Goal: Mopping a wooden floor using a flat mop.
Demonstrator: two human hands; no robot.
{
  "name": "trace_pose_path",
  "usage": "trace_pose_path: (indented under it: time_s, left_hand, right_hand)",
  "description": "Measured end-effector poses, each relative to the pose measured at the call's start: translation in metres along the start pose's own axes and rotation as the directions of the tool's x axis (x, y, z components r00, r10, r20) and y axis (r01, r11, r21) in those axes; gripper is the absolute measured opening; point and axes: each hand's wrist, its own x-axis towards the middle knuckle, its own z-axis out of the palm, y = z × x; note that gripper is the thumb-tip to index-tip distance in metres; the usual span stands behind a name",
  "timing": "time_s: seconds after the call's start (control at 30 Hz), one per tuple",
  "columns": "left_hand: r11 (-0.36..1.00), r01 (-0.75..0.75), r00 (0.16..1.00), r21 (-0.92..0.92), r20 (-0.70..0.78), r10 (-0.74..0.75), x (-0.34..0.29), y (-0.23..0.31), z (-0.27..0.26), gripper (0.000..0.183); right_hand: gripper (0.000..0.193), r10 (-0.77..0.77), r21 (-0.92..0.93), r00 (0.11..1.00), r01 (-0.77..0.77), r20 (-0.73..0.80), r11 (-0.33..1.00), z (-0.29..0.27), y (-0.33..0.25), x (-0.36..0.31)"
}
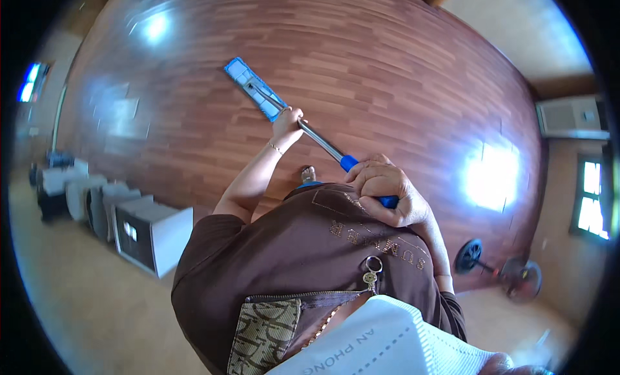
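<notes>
Left hand (pixel 289 123) clenched round metal shaft of flat mop (pixel 303 131), low down, just above mop head. Right hand (pixel 386 189) clenched round blue grip (pixel 352 163) at upper end of handle, close to chest. Blue mop head (pixel 253 88) lies flat on reddish wood-plank floor (pixel 387 71), handle slanting up toward person. Brown top fills lower frame; one foot (pixel 309 175) visible under handle. White boxes (pixel 152 233) along wall at left; fan (pixel 494 265) lies on floor at right.

White and grey box-shaped cartons (pixel 152 236) stand in a row along the wall, left of the wooden floor (pixel 361 84); their labels are too blurred to tell.
</notes>
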Motion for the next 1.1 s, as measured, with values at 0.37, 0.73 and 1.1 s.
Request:
trace_pose_path:
  time_s: [0.37, 0.73, 1.1]
  left_hand:
    - [0.886, -0.395, 0.861, -0.244, 0.239, 0.450, 0.068, 0.068, 0.046, 0.023]
    - [0.596, -0.661, 0.559, -0.457, 0.230, 0.796, 0.089, 0.105, 0.041, 0.024]
    - [0.483, -0.721, 0.368, -0.497, 0.316, 0.874, 0.097, 0.090, 0.038, 0.019]
  right_hand:
    - [0.024, 0.112, -0.296, 0.944, -0.208, -0.310, 0.932, 0.006, -0.029, -0.003]
    - [0.035, -0.043, -0.482, 0.923, -0.159, -0.382, 0.862, 0.025, -0.079, 0.057]
    - [0.023, 0.039, -0.431, 0.817, -0.344, -0.576, 0.834, 0.123, -0.078, 0.127]
